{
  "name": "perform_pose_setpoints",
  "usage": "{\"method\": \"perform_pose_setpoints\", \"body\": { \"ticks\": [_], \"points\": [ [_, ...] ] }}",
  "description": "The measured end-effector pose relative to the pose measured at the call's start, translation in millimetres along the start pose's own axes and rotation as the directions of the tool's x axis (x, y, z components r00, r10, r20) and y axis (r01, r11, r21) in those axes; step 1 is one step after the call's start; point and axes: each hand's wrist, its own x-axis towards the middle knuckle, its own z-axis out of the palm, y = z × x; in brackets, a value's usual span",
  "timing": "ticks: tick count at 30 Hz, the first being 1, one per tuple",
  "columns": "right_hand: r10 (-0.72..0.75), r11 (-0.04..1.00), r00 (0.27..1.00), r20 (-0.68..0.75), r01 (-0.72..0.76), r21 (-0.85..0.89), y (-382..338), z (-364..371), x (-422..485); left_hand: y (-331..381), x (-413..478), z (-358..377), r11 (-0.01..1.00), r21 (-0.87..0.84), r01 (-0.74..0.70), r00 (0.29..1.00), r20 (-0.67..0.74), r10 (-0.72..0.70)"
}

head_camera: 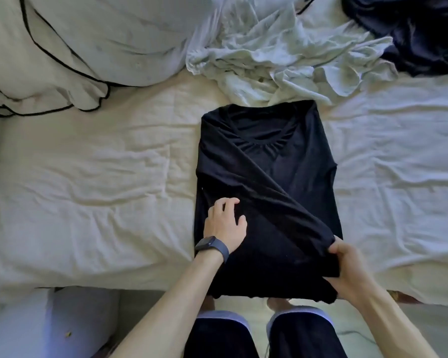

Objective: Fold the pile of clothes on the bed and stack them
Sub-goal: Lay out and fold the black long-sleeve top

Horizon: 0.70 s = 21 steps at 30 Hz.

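Observation:
A black long-sleeved shirt point(269, 187) lies flat on the bed, collar away from me, both sides turned in, one sleeve running diagonally down to the lower right. My left hand point(224, 224), with a dark watch on the wrist, rests on the shirt's lower left part with its fingers loosely spread. My right hand point(347, 270) grips the sleeve's end and the shirt's lower right corner at the bed's near edge. Behind the shirt lies a crumpled white garment point(277, 55). A dark navy garment point(414, 34) sits at the far right.
A white pillow with black piping point(70, 47) fills the far left. The wrinkled white bedsheet point(101, 182) spreads left and right of the shirt. My legs in dark shorts stand at the bed's near edge, with pale floor below.

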Motion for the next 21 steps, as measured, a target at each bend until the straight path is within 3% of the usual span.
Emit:
{"method": "perform_pose_setpoints", "body": {
  "ticks": [3, 7, 10, 15, 18, 21],
  "points": [
    [-0.028, 0.945, 0.987, -0.156, -0.025, -0.327, 34, -57, 38, -1, 8, 47, 0.956, 0.293, 0.022, 0.99, 0.124, -0.061],
    [-0.297, 0.667, 0.944, -0.141, 0.099, -0.738, 70, -98, 73, -2, 16, 76, 0.902, 0.416, 0.114, 0.956, 0.2, -0.213],
    [-0.35, 0.541, 0.932, -0.096, 0.117, -0.833, 77, -113, 72, 1, 13, 79, 0.899, 0.421, 0.12, 0.961, 0.179, -0.212],
    [-0.34, 0.461, 0.924, -0.177, 0.0, -0.887, 64, -122, 48, -4, 5, 63, 0.91, 0.391, 0.141, 0.968, 0.139, -0.21],
    [-0.445, 0.443, 0.875, -0.192, 0.029, -0.896, 49, -102, 39, -13, 7, 50, 0.943, 0.287, 0.167, 0.985, -0.007, -0.172],
    [-0.528, 0.39, 0.848, -0.042, 0.199, -0.899, 19, -49, 41, -21, 29, 27, 0.959, 0.159, 0.236, 0.954, -0.226, -0.197]
  ]
}}
